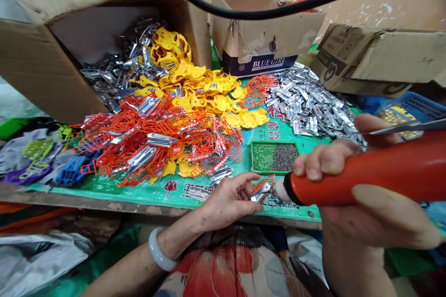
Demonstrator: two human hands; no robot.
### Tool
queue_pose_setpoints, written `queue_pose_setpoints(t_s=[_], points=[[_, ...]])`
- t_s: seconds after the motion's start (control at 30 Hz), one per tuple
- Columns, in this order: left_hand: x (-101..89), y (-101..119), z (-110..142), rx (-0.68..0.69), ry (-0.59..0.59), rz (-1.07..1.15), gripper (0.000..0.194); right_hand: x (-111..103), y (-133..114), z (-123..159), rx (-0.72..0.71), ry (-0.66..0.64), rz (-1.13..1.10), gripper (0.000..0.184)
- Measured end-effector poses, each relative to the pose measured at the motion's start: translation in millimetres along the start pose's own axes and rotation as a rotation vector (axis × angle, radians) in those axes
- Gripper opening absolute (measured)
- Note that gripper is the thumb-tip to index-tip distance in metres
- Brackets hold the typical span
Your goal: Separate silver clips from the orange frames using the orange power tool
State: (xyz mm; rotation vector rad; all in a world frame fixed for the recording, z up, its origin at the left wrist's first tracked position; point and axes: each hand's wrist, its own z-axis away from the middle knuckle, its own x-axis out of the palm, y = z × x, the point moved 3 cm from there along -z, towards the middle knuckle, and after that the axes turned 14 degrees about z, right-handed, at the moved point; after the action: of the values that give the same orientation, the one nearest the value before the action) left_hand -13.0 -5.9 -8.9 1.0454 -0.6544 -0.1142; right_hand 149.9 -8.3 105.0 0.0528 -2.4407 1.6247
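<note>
My right hand [376, 213] is wrapped around a red electric screwdriver [369, 174] with a black collar and a pale nose. A metal lever [407, 126] runs along the tool's upper side. Its nose points left, down at a small silver metal piece [262, 191] with an orange plastic part against it. My left hand [232, 197], with a pale bangle on the wrist, pinches that silver piece between thumb and curled fingers at the table's front edge. The screwdriver's tip is hard to make out. Just behind sits a green tray [256, 158] of small dark screws [285, 157].
Orange plastic frames [121, 134] and yellow plastic shells [212, 83] are heaped at left and centre. Silver metal pieces [310, 102] pile at right. Cardboard boxes [258, 41] line the back; a black cable [244, 13] hangs across the top.
</note>
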Motion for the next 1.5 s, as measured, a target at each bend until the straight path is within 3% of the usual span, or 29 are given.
queue_pose_setpoints(t_s=[0.13,0.27,0.6,1.2,1.5], points=[[-1.4,-2.1,-1.0,-0.008,0.037,0.033,0.050,5.8,7.1,4.2,-0.024,-0.006,0.015,0.054],[-0.7,-2.8,-1.8,-0.018,-0.032,0.108,0.038,7.0,9.4,4.3,-0.029,-0.028,-0.009,0.054],[0.5,-1.2,0.5,0.023,-0.067,0.087,0.035,8.5,10.4,6.2,0.019,-0.060,-0.069,0.051],[0.1,-0.1,2.0,0.027,-0.019,-0.055,0.038,8.1,10.6,10.1,0.002,-0.075,-0.036,0.053],[6.1,5.5,1.8,0.067,0.028,-0.205,0.037,14.4,5.5,14.2,0.006,-0.102,0.114,0.049]])
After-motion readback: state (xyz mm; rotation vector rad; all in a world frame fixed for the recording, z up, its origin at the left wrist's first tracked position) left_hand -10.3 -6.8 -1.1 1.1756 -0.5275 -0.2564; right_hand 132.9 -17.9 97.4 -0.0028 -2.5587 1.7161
